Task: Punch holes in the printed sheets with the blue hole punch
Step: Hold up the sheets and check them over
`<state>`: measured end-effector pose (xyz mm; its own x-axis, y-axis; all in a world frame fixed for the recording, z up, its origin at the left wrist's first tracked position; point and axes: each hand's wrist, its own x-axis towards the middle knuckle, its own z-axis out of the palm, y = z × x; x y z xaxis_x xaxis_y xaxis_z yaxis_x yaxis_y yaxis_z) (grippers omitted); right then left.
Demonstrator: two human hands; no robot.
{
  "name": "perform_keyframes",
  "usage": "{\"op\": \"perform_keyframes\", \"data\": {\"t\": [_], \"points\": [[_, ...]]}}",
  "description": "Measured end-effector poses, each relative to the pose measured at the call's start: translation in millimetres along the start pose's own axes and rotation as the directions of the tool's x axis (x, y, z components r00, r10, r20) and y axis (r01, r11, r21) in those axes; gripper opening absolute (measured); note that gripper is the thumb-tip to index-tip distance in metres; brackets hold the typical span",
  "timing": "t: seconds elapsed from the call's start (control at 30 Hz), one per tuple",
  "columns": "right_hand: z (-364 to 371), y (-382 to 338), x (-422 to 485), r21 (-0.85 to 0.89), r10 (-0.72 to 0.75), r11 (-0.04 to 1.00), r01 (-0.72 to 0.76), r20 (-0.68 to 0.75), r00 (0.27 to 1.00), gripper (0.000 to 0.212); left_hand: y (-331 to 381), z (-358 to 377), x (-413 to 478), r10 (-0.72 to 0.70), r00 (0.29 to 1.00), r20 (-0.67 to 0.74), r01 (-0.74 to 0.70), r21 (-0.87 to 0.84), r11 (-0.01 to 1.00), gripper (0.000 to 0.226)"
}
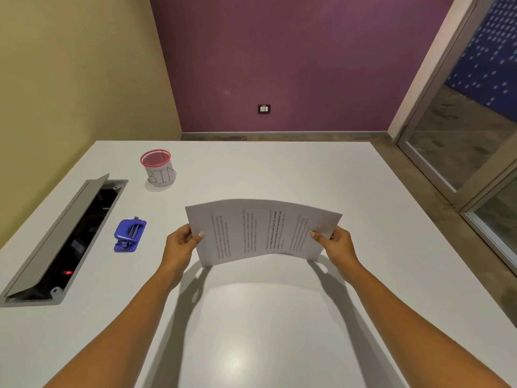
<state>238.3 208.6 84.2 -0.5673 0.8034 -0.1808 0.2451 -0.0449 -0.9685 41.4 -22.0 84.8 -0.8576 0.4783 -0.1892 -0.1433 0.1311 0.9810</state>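
The printed sheets (pixel 260 232) are held up above the white table (pixel 279 169), bowed upward in the middle, with lines of text running sideways. My left hand (pixel 181 242) pinches their left edge, thumb on top. My right hand (pixel 334 243) pinches the right edge the same way. The blue hole punch (pixel 129 235) lies on the table to the left of my left hand, apart from it and untouched.
A red mesh cup wrapped in paper marked "BIN" (pixel 158 170) stands at the back left. An open grey cable hatch (pixel 64 242) is sunk in the table's left side. The table's right edge (pixel 436 247) drops to the floor beside a glass door.
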Motion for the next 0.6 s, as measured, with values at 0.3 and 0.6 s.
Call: {"op": "perform_keyframes", "data": {"t": [0.3, 0.6], "points": [[1.6, -10.9, 2.2, 0.032, -0.049, 0.998, 0.049, -0.026, 0.998, 0.024, 12.0, 5.3, 0.5, 0.058, 0.997, -0.054, -0.059, -0.014, 0.998, 0.029], [2.6, 5.3, 1.0, -0.053, 0.015, 0.998, -0.016, -0.015, 1.000, 0.029, -1.5, 4.4, -3.3, 0.012, 0.998, -0.055, -0.010, 0.027, 1.000, 0.026]]}}
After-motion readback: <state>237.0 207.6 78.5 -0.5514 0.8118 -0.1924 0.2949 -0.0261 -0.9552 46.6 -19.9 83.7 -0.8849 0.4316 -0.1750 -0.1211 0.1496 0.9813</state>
